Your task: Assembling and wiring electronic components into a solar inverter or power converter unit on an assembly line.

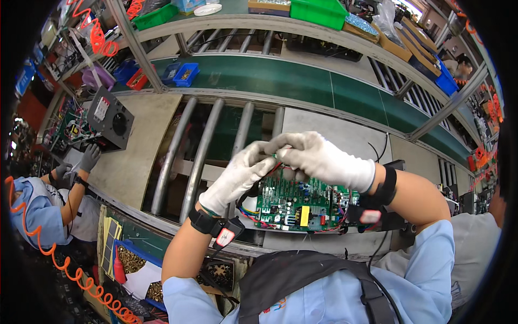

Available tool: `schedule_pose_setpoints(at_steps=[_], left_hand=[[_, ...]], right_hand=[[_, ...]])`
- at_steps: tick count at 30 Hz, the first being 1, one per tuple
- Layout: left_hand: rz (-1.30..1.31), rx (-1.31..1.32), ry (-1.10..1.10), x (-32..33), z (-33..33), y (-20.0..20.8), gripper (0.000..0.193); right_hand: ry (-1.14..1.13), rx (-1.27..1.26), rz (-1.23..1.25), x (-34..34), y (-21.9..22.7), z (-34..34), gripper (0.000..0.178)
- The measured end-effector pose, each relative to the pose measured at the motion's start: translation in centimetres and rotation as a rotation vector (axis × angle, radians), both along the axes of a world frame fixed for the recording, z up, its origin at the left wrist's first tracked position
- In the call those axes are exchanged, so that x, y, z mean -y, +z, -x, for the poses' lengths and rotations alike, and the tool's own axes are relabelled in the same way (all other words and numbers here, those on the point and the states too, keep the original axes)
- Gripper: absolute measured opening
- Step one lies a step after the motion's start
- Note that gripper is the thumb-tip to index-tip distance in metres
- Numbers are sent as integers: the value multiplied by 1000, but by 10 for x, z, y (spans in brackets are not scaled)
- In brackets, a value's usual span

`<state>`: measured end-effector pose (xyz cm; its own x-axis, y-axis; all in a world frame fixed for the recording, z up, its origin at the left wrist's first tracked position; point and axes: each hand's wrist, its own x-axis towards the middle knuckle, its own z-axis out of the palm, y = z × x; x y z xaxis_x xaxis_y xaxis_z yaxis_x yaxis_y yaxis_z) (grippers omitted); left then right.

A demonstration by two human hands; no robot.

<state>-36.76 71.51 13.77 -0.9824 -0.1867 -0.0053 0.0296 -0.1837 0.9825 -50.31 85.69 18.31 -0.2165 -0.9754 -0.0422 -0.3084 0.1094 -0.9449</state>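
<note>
Above the far edge of a green circuit board (pixel 294 201), my two hands meet fingertip to fingertip. Both wear white work gloves with grey fingers. My left hand (pixel 242 175) is closed in a pinch, and my right hand (pixel 318 159) curls its fingers closed against it. A bit of red wire (pixel 277 166) shows just under the fingertips; what they pinch is otherwise hidden. The board carries many small parts, among them a yellow transformer (pixel 305 215). Coloured wires (pixel 251 211) run along its left side, and more wires lie at its right.
Metal rollers (pixel 202 156) lie left of the board, beside a pale panel (pixel 143 121). Beyond runs a green conveyor belt (pixel 259 78), under a shelf with a green bin (pixel 318 12). At far left a co-worker's gloved hand (pixel 89 157) is near an open black metal case (pixel 110 119).
</note>
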Motion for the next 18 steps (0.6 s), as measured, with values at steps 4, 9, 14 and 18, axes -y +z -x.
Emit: schedule_pose_setpoints(at_steps=[4, 9, 14, 18], left_hand=[[61, 42, 149, 3, -13, -10, 26], [190, -18, 140, -23, -3, -8, 20], [-258, 75, 103, -13, -1, -18, 29], [-268, 52, -48, -7, 2, -12, 27]], right_hand=[[-120, 624, -44, 2, 16, -18, 25], [-108, -720, -113, 19, 4, 3, 21], [-101, -1062, 378, 19, 13, 23, 29], [221, -1207, 291, -2, 20, 13, 19]])
